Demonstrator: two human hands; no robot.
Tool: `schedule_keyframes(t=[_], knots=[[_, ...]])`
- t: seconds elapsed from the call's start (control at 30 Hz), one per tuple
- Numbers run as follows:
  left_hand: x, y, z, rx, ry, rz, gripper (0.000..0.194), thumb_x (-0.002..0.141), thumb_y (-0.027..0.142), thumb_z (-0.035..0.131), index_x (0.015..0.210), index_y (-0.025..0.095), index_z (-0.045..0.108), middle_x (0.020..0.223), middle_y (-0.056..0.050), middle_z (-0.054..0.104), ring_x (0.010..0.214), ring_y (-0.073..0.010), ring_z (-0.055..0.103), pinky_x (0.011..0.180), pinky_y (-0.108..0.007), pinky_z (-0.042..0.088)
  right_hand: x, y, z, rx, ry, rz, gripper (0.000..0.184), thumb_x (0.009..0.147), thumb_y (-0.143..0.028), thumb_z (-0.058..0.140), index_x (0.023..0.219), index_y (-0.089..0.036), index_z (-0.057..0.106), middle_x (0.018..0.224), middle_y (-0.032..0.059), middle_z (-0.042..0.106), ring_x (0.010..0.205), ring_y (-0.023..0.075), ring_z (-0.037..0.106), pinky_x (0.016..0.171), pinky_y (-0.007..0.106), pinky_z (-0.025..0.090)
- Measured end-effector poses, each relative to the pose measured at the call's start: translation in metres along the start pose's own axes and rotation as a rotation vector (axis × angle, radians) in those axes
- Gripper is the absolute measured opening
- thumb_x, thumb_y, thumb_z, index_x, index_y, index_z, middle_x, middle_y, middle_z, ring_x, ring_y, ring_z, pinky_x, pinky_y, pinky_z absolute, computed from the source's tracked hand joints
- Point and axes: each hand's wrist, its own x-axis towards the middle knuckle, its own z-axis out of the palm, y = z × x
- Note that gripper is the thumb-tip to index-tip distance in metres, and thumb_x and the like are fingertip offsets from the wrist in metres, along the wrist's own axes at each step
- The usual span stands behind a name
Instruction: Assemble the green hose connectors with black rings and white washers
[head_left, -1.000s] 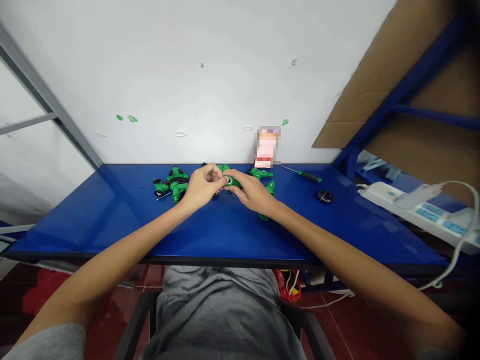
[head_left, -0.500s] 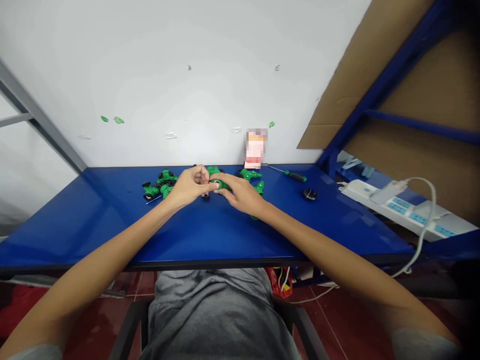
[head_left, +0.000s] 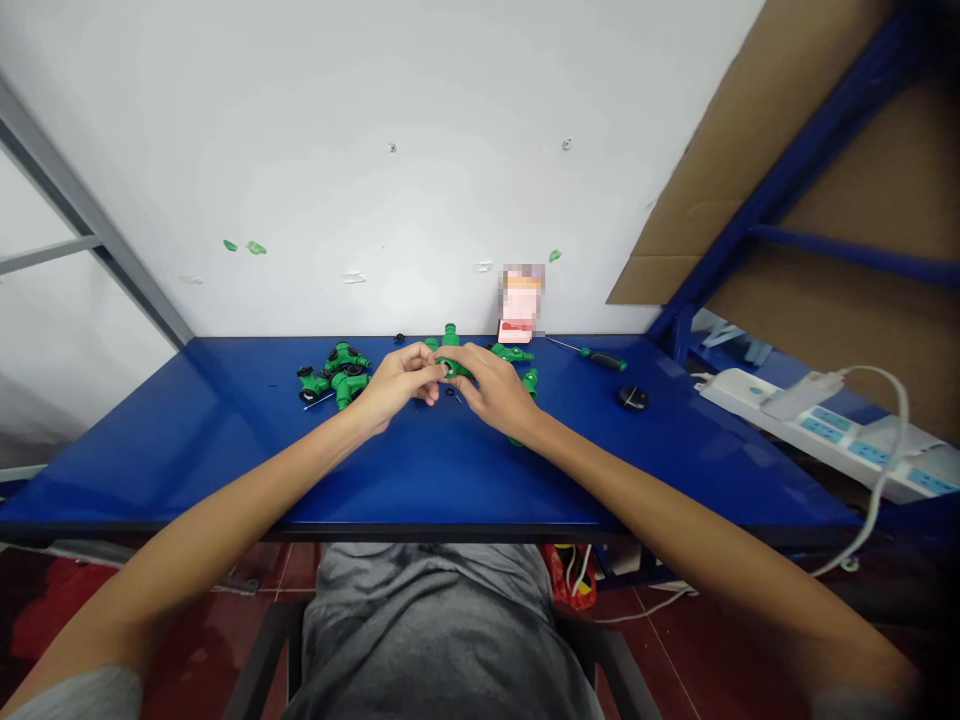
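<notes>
Near the back of the blue table, both hands meet at a green plastic hose connector point(head_left: 457, 367). My right hand point(head_left: 497, 388) is closed round its right side, fingers over the top and thumb below. My left hand point(head_left: 403, 386) is closed too, its thumb pressed at the connector's round open end; whether a small part sits between those fingers is hidden. Just below lies a small black ring point(head_left: 450, 393). Behind the hands stands another green connector point(head_left: 450, 334), partly covered.
A cluster of green connectors with black ends point(head_left: 348, 384) lies left. More green pieces point(head_left: 514, 353) lie right, near a blurred pink box point(head_left: 517, 305). Beyond are a green-handled screwdriver point(head_left: 604, 360) and a black round object point(head_left: 634, 398). A white power strip point(head_left: 787, 415) is beside the table.
The view has shifted slightly, so the scene sits further right. Both hands still hold the connector; the black ring below and the green connector behind now show more.
</notes>
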Motion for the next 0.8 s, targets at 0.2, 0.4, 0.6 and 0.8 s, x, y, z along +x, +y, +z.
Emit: schedule_keyframes(t=[0.2, 0.4, 0.6, 0.8], knots=[[0.004, -0.004, -0.011, 0.125, -0.003, 0.077, 0.051, 0.074, 0.045, 0.099, 0.08, 0.019, 0.056, 0.06, 0.005, 0.062, 0.051, -0.0087, 0.058, 0.059, -0.022, 0.047, 0.001, -0.004, 0.003, 0.082, -0.073, 0.049, 0.038, 0.108, -0.018, 0.053, 0.142, -0.029, 0.066, 0.116, 0.0086, 0.076, 0.101, 0.0267, 0.072, 0.093, 0.041, 0.058], [0.004, -0.008, -0.001, 0.163, 0.087, 0.165, 0.048, 0.089, 0.056, 0.084, 0.077, 0.019, 0.055, 0.064, 0.002, 0.064, 0.049, -0.0091, 0.057, 0.056, -0.023, 0.047, 0.008, -0.004, -0.003, 0.163, -0.084, 0.065, 0.036, 0.109, -0.026, 0.056, 0.144, -0.028, 0.064, 0.13, 0.0096, 0.078, 0.112, 0.0287, 0.075, 0.099, 0.042, 0.058], [0.001, -0.003, -0.012, 0.526, 0.041, 0.272, 0.033, 0.1, 0.048, 0.066, 0.084, 0.02, 0.059, 0.07, 0.002, 0.065, 0.056, -0.0117, 0.061, 0.063, -0.026, 0.049, 0.008, 0.001, -0.009, 0.151, -0.122, 0.142, 0.032, 0.111, -0.037, 0.054, 0.14, -0.027, 0.06, 0.119, 0.0081, 0.078, 0.093, 0.0271, 0.074, 0.084, 0.037, 0.054], [0.003, 0.001, -0.026, 0.877, 0.101, 0.387, 0.029, 0.103, 0.043, 0.061, 0.084, 0.021, 0.059, 0.069, 0.002, 0.068, 0.061, -0.0145, 0.061, 0.065, -0.028, 0.046, 0.007, 0.015, -0.015, 0.197, -0.135, 0.202, 0.034, 0.11, -0.041, 0.054, 0.142, -0.027, 0.054, 0.114, 0.0068, 0.076, 0.092, 0.0268, 0.072, 0.087, 0.039, 0.052]])
